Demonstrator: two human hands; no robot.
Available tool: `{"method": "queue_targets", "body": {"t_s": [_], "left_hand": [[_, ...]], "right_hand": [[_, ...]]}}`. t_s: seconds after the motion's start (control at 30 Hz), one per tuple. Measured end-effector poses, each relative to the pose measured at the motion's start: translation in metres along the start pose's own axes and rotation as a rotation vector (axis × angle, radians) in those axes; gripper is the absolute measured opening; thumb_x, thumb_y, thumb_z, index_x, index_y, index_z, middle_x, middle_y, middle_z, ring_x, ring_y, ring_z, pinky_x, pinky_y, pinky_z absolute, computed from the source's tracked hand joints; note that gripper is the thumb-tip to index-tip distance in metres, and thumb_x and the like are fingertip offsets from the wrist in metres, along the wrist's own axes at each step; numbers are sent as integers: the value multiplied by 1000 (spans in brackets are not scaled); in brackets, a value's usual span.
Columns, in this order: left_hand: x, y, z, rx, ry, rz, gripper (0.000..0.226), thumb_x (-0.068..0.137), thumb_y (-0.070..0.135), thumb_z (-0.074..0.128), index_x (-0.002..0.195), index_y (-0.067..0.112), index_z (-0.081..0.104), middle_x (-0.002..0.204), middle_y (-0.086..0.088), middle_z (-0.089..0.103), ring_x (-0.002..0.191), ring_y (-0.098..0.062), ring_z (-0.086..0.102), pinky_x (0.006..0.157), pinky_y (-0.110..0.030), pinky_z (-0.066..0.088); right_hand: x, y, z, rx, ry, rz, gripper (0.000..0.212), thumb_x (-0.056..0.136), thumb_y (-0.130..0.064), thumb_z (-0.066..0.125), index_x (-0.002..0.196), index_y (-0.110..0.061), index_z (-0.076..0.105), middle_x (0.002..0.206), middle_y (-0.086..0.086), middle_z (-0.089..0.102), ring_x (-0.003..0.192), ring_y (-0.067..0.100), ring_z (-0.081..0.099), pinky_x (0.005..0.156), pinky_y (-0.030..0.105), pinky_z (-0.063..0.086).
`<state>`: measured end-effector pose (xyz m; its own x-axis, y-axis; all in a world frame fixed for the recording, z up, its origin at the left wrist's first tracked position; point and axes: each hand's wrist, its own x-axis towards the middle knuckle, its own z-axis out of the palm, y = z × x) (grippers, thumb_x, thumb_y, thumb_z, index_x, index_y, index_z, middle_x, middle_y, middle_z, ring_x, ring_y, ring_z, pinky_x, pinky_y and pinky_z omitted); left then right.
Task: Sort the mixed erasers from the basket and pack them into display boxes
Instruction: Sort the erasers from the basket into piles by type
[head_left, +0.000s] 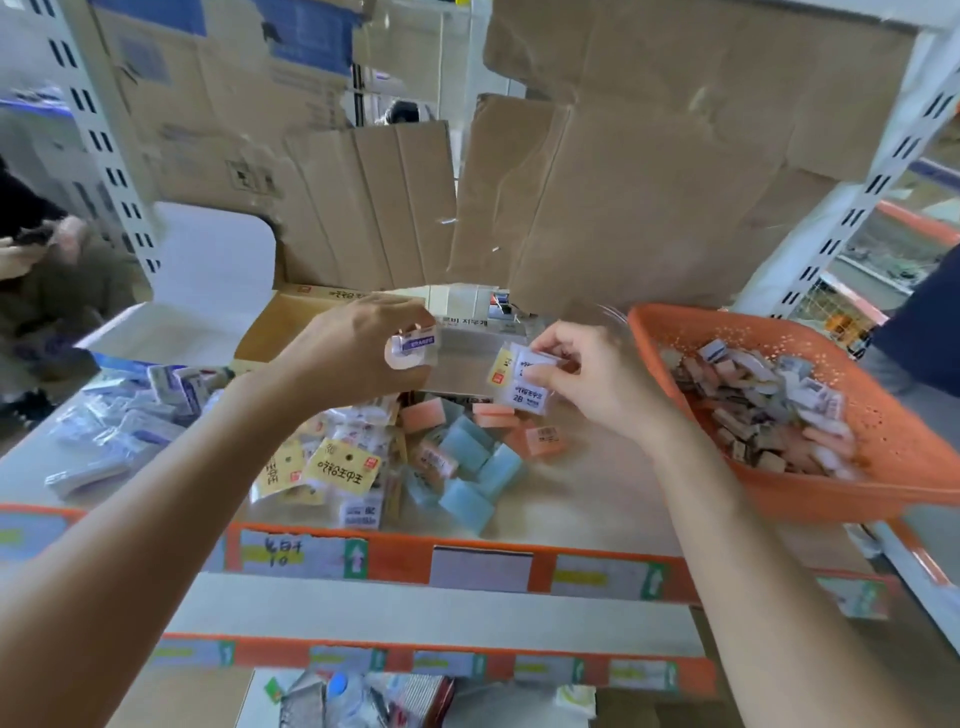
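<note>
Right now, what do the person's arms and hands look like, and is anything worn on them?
The left arm and right arm are bare up to the frame's edge; no sleeves show. The left hand and right hand wear no gloves. No watch, bracelet or ring is visible, though blur could hide a thin ring.

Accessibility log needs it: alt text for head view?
Left hand grips a blue-sleeved white eraser; right hand pinches labelled eraser packets, above sorted piles on a shelf. An orange basket of mixed erasers sits to the right.
</note>
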<state>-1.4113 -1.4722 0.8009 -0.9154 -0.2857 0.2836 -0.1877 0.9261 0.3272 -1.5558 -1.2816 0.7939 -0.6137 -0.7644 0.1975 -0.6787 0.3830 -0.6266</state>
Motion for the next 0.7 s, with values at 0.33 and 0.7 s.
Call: {"method": "queue_targets", "body": {"t_s": [0.33,0.7], "left_hand": [[-47,-33,-25,1,54,-154,44,77,25,72,118,17,60,112,-2,64,87,-9,47,75,-22,36],[-74,-129,-63,70,-6,-102,36,75,33,72,108,22,62,104,4,62,91,-18,59,72,-27,42]], "right_hand": [[-9,-35,28,21,-82,-57,12,85,-23,68,81,-28,58,91,-6,68,84,11,64,68,27,52],[6,-98,89,83,-9,-34,11,84,-21,69,93,-21,62,98,1,70,92,15,64,82,32,52]]}}
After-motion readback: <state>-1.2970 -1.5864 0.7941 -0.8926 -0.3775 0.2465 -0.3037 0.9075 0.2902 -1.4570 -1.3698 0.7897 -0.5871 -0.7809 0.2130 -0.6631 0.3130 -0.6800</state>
